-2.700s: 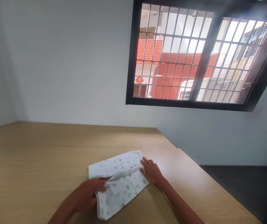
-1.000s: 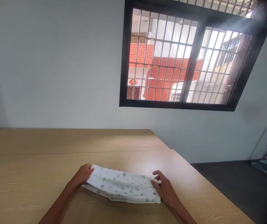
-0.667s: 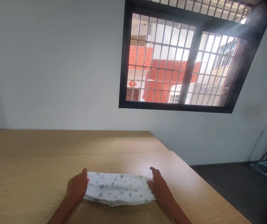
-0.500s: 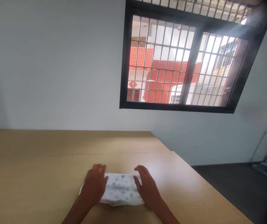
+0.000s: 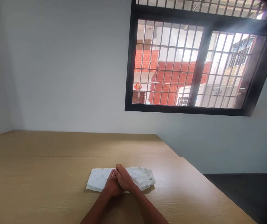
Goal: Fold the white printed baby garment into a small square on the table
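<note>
A folded white cloth [image 5: 140,177] with small printed figures lies flat on the wooden table [image 5: 42,186]. Its right end looks gathered, perhaps a garment's cuff, but I cannot tell the kind. My left hand [image 5: 112,185] rests on the middle of the cloth, its fingers stretched forward and partly hidden. My right hand [image 5: 125,179] overlaps it from the right, fingers extended and lying flat. Both hands touch each other and neither grips the cloth.
The table's right edge [image 5: 217,189] slants down towards me, with dark floor [image 5: 231,186] beyond it. A seam runs across the tabletop behind the cloth. A white wall [image 5: 65,71] with a barred, black-framed window [image 5: 189,109] stands at the back.
My hands have come together from the cloth's two sides to its middle, the right over the left. Both ends of the cloth now show. The view has shifted slightly left.
</note>
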{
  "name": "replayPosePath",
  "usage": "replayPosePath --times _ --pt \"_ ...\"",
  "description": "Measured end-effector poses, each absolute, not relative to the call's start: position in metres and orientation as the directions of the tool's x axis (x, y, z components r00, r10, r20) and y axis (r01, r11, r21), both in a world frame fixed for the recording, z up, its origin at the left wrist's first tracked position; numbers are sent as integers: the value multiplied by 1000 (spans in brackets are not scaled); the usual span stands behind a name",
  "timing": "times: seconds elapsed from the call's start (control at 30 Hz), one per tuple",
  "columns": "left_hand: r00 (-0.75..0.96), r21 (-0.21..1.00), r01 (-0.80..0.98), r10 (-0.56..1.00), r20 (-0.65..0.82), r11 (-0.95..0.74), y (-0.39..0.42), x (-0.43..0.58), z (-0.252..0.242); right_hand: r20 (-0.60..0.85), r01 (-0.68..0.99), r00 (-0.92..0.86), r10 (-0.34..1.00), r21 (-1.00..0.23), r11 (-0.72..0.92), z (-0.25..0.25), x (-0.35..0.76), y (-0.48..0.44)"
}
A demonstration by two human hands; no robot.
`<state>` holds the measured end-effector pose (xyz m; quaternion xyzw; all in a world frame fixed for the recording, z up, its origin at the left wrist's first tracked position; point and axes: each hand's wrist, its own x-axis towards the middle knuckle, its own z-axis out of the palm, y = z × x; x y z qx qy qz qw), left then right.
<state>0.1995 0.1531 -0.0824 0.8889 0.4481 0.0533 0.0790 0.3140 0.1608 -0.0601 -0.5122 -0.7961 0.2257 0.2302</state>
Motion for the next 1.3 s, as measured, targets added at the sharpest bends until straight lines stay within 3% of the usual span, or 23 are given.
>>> replayPosePath --times 0.2,0.47,0.63,0.8,0.9,1.17,1.3 --pt "514 164 844 858 19 -510 157 193 -83 20 822 -434 901 -400 404 -61 338 159" --pt "307 57 951 950 -54 -304 150 100 -75 -45 955 -245 969 -186 232 -52 425 152" --pt "262 19 965 964 -54 -261 149 103 -59 -2 976 -133 991 -176 130 -42 407 152" --pt "385 114 918 922 -24 -381 158 182 -59 66 911 -248 967 -322 256 -50 340 155" --pt "452 154 882 892 -16 -444 157 205 -72 57 881 -321 945 -349 320 -61 334 157" --pt "341 107 935 940 -4 -339 144 120 -90 -15 973 -163 986 -170 158 -59 412 149" --pt "370 95 925 929 3 -369 135 95 -89 -22 984 -144 989 -111 140 -45 409 119"
